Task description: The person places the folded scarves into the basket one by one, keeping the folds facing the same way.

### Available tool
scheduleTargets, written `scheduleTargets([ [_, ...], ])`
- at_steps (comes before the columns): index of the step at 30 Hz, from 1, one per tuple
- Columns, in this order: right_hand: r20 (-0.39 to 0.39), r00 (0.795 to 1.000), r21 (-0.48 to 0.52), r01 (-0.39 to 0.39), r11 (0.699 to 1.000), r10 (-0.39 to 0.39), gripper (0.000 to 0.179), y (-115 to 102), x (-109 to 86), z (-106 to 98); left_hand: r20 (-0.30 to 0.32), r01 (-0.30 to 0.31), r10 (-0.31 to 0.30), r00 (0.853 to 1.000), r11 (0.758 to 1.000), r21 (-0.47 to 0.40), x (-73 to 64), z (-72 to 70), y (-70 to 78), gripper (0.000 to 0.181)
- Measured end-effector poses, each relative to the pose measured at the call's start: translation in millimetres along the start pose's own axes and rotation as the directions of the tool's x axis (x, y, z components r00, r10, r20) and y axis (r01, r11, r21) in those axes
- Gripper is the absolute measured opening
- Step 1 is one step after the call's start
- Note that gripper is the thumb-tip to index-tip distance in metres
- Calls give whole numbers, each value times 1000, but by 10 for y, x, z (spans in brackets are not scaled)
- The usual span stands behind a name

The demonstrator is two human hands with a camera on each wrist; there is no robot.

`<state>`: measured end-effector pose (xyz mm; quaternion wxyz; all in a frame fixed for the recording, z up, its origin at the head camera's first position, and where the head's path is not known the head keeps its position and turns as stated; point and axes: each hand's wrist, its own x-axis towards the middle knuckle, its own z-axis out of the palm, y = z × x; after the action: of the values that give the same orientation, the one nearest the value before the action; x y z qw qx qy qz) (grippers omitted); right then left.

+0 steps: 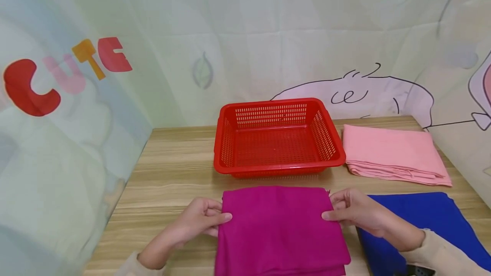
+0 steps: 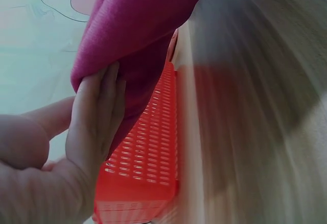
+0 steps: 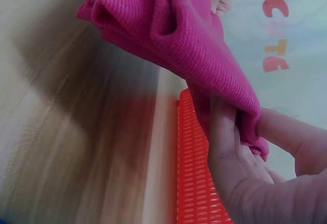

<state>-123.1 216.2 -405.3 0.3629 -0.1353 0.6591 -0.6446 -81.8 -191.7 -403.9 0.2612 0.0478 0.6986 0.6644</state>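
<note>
A folded magenta cloth (image 1: pixel 281 229) is held up between both hands in front of the basket. My left hand (image 1: pixel 199 220) pinches its left edge, thumb on the near face and fingers behind. On the opposite edge my right hand (image 1: pixel 356 212) pinches it the same way. Both wrist views show the cloth (image 2: pixel 138 25) lifted off the table, its folded layers (image 3: pixel 168 25) hanging between thumb and fingers. Just beyond it stands a red plastic basket (image 1: pixel 279 167) with slotted walls and nothing inside.
A folded pink cloth (image 1: pixel 391 150) lies right of the basket at the back of the wood-grain table (image 1: pixel 172 156). Nearer, a folded blue cloth (image 1: pixel 426 216) lies partly under the right forearm. A printed curtain (image 1: pixel 215 12) hangs behind and at the sides.
</note>
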Motion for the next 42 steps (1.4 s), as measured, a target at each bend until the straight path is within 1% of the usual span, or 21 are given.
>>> scheduleTargets([
  [4, 7, 1000, 6, 7, 1000, -7, 37, -56, -13, -2, -2, 5, -5, 1000, 1000, -3, -10, -9, 51, 28],
  [7, 18, 999, 8, 29, 1000, -29, 42, -105, -23, -3, -2, 12, -12, 1000, 1000, 4, -15, -24, 91, 28],
  [11, 38, 998, 21, 54, 998, -55, 44, -158, -28, -1, -10, 19, -19, 1000, 1000, 17, -23, -54, 140, 29],
  [13, 48, 997, 29, 58, 998, -60, 44, -178, -28, -1, -19, 19, -18, 1000, 999, 30, -27, -71, 165, 30],
  [17, 60, 996, 39, 62, 997, -64, 43, -220, -27, -8, -16, 10, -10, 1000, 999, 43, -24, -98, 216, 30],
  [21, 47, 997, 17, 60, 998, -61, 41, -283, -35, -21, 2, -11, 11, 1000, 999, 39, -4, -123, 265, 30],
  [25, 34, 997, -14, 68, 998, -67, 42, -346, -43, -34, 1, -16, 16, 1000, 1000, 26, 15, -147, 310, 30],
  [30, 38, 994, -19, 105, 994, -105, 40, -410, -37, -59, -5, -7, 7, 1000, 1000, 12, 39, -161, 376, 32],
  [35, 12, 991, -40, 135, 990, -135, 40, -491, -38, -92, -15, 4, -3, 1000, 1000, 21, 74, -184, 458, 35],
  [37, -1, 991, -50, 134, 990, -134, 36, -525, -38, -103, -19, 1, -1, 1000, 1000, 24, 91, -193, 490, 35],
  [39, -7, 991, -59, 133, 989, -133, 28, -558, -37, -116, -13, -11, 11, 1000, 1000, 23, 106, -200, 521, 35],
  [42, -7, 990, -69, 141, 988, -141, 26, -607, -30, -134, -11, -21, 21, 1000, 1000, 20, 124, -211, 567, 34],
])
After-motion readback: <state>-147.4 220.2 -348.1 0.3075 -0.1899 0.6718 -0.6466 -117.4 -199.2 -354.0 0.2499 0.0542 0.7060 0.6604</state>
